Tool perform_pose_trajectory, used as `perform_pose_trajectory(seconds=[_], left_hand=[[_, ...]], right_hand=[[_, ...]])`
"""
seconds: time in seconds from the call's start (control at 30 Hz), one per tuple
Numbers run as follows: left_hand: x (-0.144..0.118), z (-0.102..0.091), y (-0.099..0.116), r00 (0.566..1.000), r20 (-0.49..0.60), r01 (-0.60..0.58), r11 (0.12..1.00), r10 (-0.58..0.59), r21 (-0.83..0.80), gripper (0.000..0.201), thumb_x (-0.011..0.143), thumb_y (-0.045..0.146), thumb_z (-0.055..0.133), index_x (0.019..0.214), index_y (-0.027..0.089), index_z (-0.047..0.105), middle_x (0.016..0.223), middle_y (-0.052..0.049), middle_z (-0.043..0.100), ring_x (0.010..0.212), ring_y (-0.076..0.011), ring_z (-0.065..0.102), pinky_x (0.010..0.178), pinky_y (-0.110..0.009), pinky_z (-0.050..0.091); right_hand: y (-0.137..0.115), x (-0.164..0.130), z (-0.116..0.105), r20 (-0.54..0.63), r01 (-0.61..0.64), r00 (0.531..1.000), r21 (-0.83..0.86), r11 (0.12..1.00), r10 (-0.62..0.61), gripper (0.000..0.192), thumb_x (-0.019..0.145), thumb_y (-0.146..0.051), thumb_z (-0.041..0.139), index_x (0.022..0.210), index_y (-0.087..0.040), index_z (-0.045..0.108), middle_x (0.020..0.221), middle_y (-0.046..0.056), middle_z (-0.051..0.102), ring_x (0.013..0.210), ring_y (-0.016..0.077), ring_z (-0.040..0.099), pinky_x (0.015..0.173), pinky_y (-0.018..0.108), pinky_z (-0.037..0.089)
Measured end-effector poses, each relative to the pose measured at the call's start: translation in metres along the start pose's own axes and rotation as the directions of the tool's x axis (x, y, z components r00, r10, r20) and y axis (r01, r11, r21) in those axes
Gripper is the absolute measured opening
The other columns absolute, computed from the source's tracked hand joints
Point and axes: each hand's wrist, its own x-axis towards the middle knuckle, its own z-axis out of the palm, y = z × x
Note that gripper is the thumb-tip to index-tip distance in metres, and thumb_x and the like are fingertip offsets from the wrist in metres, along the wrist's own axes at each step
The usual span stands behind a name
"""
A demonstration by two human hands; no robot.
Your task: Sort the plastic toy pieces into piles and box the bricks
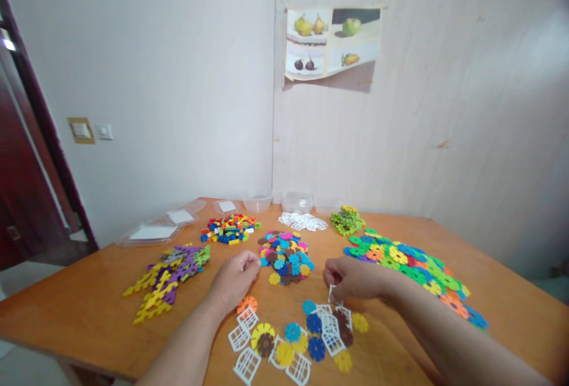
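Note:
My left hand (234,281) rests on the wooden table (89,309) with fingers curled, nothing visible in it, just left of a pile of small coloured discs (285,255). My right hand (355,279) pinches a white lattice piece (332,294) at its fingertips, above a flat arrangement of coloured discs and white lattice pieces (293,341) at the near edge. An orange disc (246,303) lies just below my left hand.
Piles lie across the table: yellow and purple pieces (169,273), small bricks (230,229), white lattice pieces (302,220), green pieces (347,220), large mixed discs (409,264). Clear containers (258,202) and lids (151,233) stand by the wall. A door (26,155) is at left.

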Motion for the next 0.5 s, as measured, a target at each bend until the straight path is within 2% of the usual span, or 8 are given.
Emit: perform_pose_trajectory(seconds=[0.07, 0.13, 0.2, 0.27, 0.37, 0.43, 0.5], left_hand=[[0.001, 0.001, -0.002, 1.0, 0.005, 0.0, 1.0, 0.0, 0.003, 0.03, 0.086, 0.048, 0.05, 0.079, 0.021, 0.061, 0.066, 0.002, 0.062, 0.064, -0.016, 0.057, 0.061, -0.025, 0.038], [0.001, 0.0, -0.002, 1.0, 0.008, 0.01, 1.0, -0.01, 0.011, 0.03, 0.086, 0.048, 0.05, 0.08, 0.021, 0.062, 0.067, 0.002, 0.063, 0.065, -0.0162, 0.057, 0.061, -0.025, 0.037], [0.001, 0.0, -0.001, 1.0, 0.006, 0.017, 1.0, -0.017, 0.018, 0.031, 0.087, 0.048, 0.049, 0.08, 0.021, 0.062, 0.067, 0.002, 0.063, 0.065, -0.0162, 0.057, 0.061, -0.026, 0.037], [0.0, -0.002, 0.002, 1.0, 0.003, 0.019, 1.0, -0.019, 0.019, 0.032, 0.087, 0.048, 0.048, 0.08, 0.02, 0.061, 0.067, 0.001, 0.063, 0.064, -0.0162, 0.056, 0.061, -0.026, 0.037], [-0.001, -0.003, 0.004, 1.0, 0.003, 0.024, 1.0, -0.024, 0.008, 0.032, 0.087, 0.048, 0.048, 0.08, 0.02, 0.061, 0.067, 0.001, 0.064, 0.064, -0.0162, 0.056, 0.061, -0.026, 0.037], [-0.001, -0.003, 0.003, 1.0, 0.003, 0.021, 1.0, -0.021, 0.006, 0.032, 0.087, 0.049, 0.048, 0.08, 0.02, 0.061, 0.067, 0.001, 0.064, 0.064, -0.0161, 0.056, 0.061, -0.026, 0.037], [-0.001, -0.002, 0.002, 1.0, 0.005, 0.012, 1.0, -0.012, 0.013, 0.032, 0.087, 0.048, 0.048, 0.08, 0.02, 0.061, 0.067, 0.001, 0.063, 0.064, -0.016, 0.056, 0.061, -0.026, 0.037]], right_hand=[[0.005, 0.009, -0.001, 0.021, 0.013, 1.0, 0.116, 0.993, -0.015, 0.018, 0.061, -0.018, 0.074, 0.076, -0.019, 0.064, 0.067, -0.004, 0.064, 0.06, 0.01, 0.053, 0.051, 0.018, 0.033], [0.008, 0.023, -0.004, 0.007, -0.01, 1.0, 0.321, 0.947, 0.009, 0.013, 0.062, -0.015, 0.072, 0.073, -0.017, 0.064, 0.058, -0.004, 0.062, 0.051, 0.0087, 0.051, 0.048, 0.017, 0.034], [0.007, 0.04, -0.01, -0.073, -0.027, 0.994, 0.534, 0.845, 0.077, 0.011, 0.066, -0.013, 0.069, 0.071, -0.017, 0.06, 0.052, -0.004, 0.059, 0.044, 0.0087, 0.05, 0.043, 0.018, 0.036], [0.003, 0.056, -0.019, -0.197, 0.02, 0.969, 0.657, 0.754, 0.146, 0.01, 0.074, -0.014, 0.063, 0.075, -0.019, 0.054, 0.054, -0.003, 0.058, 0.047, 0.0095, 0.054, 0.045, 0.018, 0.043], [-0.004, 0.069, -0.029, -0.334, 0.107, 0.922, 0.71, 0.697, 0.198, 0.011, 0.082, -0.015, 0.057, 0.083, -0.021, 0.047, 0.065, -0.002, 0.061, 0.059, 0.0092, 0.063, 0.059, 0.018, 0.053], [-0.008, 0.069, -0.029, -0.348, 0.116, 0.914, 0.717, 0.687, 0.21, 0.014, 0.083, -0.015, 0.057, 0.085, -0.021, 0.046, 0.067, -0.002, 0.061, 0.06, 0.0097, 0.065, 0.061, 0.019, 0.055], [-0.009, 0.061, -0.024, -0.315, 0.094, 0.929, 0.705, 0.703, 0.192, 0.013, 0.082, -0.015, 0.059, 0.085, -0.02, 0.047, 0.066, -0.002, 0.062, 0.057, 0.0106, 0.064, 0.055, 0.02, 0.053]])
